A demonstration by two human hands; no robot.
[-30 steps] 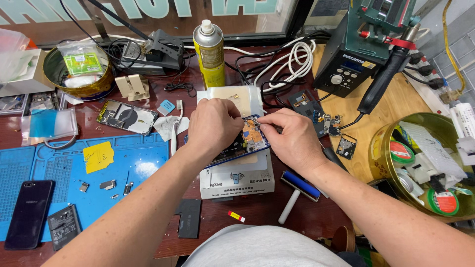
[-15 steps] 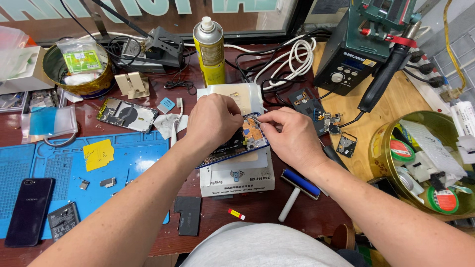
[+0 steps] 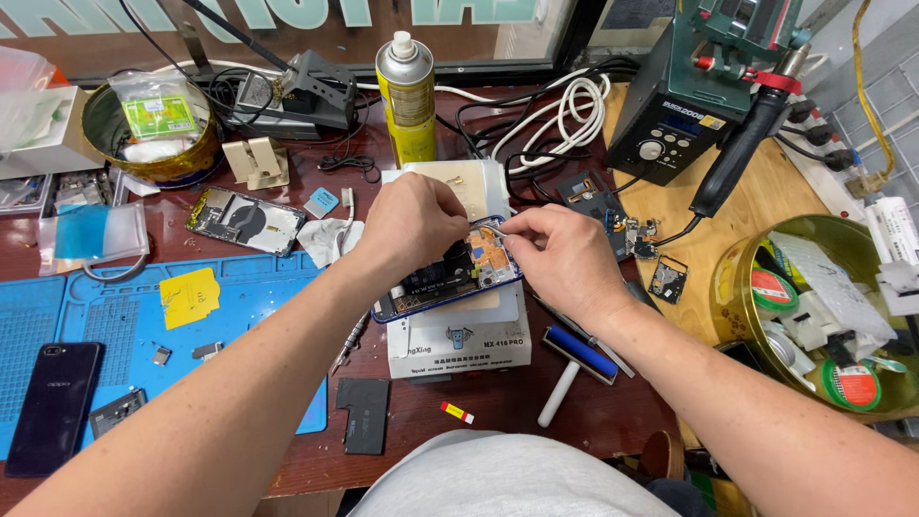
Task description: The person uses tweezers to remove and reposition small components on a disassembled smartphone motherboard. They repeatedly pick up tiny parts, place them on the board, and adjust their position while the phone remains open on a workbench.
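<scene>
The opened blue-framed smartphone (image 3: 450,278), its back cover off and its circuit board and copper-coloured shielding showing, lies on top of a white rectangular box (image 3: 459,340) near the middle of the dark red workbench (image 3: 402,421). Its long axis runs on a slant, from lower left near the person up to the right, away from them.

Both hands meet at that upper right end. The left hand (image 3: 412,222) comes over the phone from the left, fingers curled down and pinched together at the top edge of the board; whatever they pinch is too small to make out. The right hand (image 3: 565,258) lies just to the right of the phone, thumb and forefinger closed on a thin silvery tool (image 3: 512,230), probably tweezers, whose tip points left onto the copper area. So the phone lies directly under and between the two sets of fingertips, with the right hand's tip the nearer to the exposed board.

Around it: a blue silicone work mat (image 3: 124,325) to the left, with a dark intact phone (image 3: 53,407) lying on it, a yellow spray can (image 3: 407,96) standing behind the box, a blue-headed roller with a white handle (image 3: 572,369) just right of the box, and a black and green soldering station (image 3: 699,96) at the far right.
</scene>
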